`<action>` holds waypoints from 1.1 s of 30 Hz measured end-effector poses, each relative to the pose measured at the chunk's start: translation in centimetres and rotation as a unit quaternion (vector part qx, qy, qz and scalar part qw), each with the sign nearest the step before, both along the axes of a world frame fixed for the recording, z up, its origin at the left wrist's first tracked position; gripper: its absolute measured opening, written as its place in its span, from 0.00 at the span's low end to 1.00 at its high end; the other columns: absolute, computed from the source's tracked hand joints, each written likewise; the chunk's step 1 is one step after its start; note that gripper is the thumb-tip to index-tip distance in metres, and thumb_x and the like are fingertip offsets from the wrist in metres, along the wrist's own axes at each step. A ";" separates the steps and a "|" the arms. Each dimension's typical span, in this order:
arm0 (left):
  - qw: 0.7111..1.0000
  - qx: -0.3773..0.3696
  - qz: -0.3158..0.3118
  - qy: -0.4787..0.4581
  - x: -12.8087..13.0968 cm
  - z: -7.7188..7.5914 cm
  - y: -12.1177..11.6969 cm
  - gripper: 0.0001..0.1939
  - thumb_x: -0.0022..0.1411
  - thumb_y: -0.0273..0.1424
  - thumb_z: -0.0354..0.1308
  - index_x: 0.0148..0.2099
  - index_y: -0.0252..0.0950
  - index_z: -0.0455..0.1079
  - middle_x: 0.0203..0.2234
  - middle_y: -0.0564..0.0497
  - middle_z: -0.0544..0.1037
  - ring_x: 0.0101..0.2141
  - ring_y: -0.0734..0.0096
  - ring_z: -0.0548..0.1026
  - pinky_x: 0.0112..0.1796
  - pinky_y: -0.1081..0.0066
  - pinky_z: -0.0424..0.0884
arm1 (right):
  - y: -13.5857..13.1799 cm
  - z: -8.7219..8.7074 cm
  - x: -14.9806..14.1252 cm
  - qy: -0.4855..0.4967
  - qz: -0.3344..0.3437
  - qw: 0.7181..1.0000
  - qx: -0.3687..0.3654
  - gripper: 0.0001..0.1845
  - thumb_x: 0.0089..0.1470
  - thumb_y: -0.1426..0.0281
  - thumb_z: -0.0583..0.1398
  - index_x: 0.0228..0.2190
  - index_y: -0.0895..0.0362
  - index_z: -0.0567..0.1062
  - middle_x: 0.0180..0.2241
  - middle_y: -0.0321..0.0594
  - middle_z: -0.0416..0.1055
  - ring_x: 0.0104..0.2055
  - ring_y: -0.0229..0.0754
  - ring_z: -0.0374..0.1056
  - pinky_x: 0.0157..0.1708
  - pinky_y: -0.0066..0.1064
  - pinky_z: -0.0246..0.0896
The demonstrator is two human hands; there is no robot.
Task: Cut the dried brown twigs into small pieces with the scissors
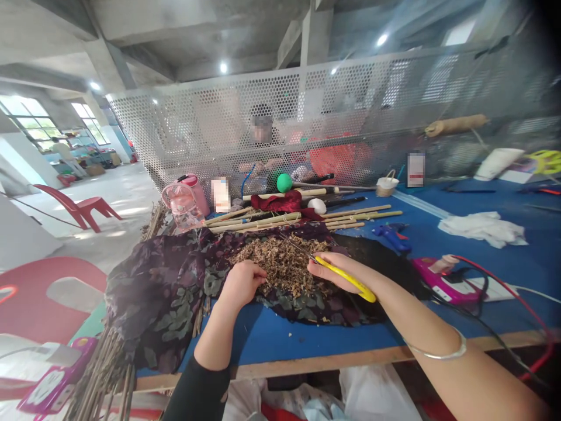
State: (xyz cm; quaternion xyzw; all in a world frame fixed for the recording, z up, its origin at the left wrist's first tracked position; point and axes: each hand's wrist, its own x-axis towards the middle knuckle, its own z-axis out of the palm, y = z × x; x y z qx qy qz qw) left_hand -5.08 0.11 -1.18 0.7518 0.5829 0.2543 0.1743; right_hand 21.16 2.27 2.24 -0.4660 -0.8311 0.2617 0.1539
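A heap of brown, crumbly dried plant bits (284,266) lies on a dark floral cloth (162,292) spread over the blue table. My right hand (335,269) holds scissors (344,275) with yellow handles, their blades pointing forward and left over the heap. Whether the blades are apart is hard to see. My left hand (245,283) rests at the near left edge of the heap, thumb and fingers pinched together. What lies between those fingertips, if anything, is too small to make out.
Behind the heap lie several bamboo sticks (368,217), a dark red cloth (277,202) and a green ball (284,182). A blue glue gun (393,237), a pink power strip (451,280) with cables and a white cloth (484,228) are rightward. Beyond a perforated metal screen (197,117) sits a person.
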 end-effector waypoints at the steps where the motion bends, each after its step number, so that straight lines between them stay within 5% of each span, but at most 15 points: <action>1: 1.000 -0.006 -0.018 0.023 0.0 -0.2 -0.2 0.10 0.50 0.25 0.58 0.34 0.41 0.77 0.32 0.49 0.77 0.33 0.66 0.73 0.35 0.71 0.65 | -0.2 -0.3 0.0 0.007 -0.006 1.000 -0.002 0.25 0.51 0.46 0.51 0.23 0.56 0.63 0.21 0.32 0.61 0.24 0.36 0.58 0.23 0.26 0.51; 6: 0.995 -0.007 -0.016 0.101 0.5 -0.3 -0.4 0.11 0.51 0.27 0.58 0.37 0.41 0.77 0.33 0.47 0.76 0.36 0.62 0.72 0.37 0.70 0.65 | -0.7 -0.7 -0.1 0.023 -0.013 1.000 0.003 0.25 0.52 0.46 0.49 0.23 0.55 0.60 0.21 0.32 0.61 0.24 0.36 0.58 0.25 0.26 0.51; 17: 0.999 -0.034 -0.009 0.028 0.7 -0.7 -0.3 0.10 0.50 0.27 0.56 0.34 0.41 0.78 0.33 0.47 0.77 0.34 0.64 0.73 0.37 0.71 0.66 | -0.7 -1.8 -0.5 0.046 -0.013 0.999 -0.019 0.22 0.51 0.49 0.53 0.27 0.56 0.66 0.22 0.33 0.63 0.24 0.36 0.58 0.25 0.27 0.53; 29: 0.960 0.018 0.128 -0.246 2.0 0.2 2.9 0.07 0.50 0.33 0.57 0.28 0.35 0.74 0.18 0.53 0.73 0.20 0.75 0.66 0.25 0.75 0.60 | 1.0 -0.7 -2.4 0.088 -0.033 0.995 0.020 0.20 0.51 0.51 0.55 0.30 0.56 0.68 0.26 0.36 0.70 0.27 0.39 0.65 0.28 0.27 0.57; 33: 0.918 -0.021 0.127 -0.376 2.9 0.3 4.0 0.08 0.48 0.33 0.60 0.30 0.33 0.73 0.18 0.54 0.72 0.19 0.78 0.65 0.24 0.76 0.61 | 1.6 -1.2 -3.7 0.107 -0.065 0.990 0.062 0.19 0.52 0.52 0.54 0.33 0.55 0.70 0.29 0.38 0.73 0.30 0.42 0.68 0.29 0.28 0.59</action>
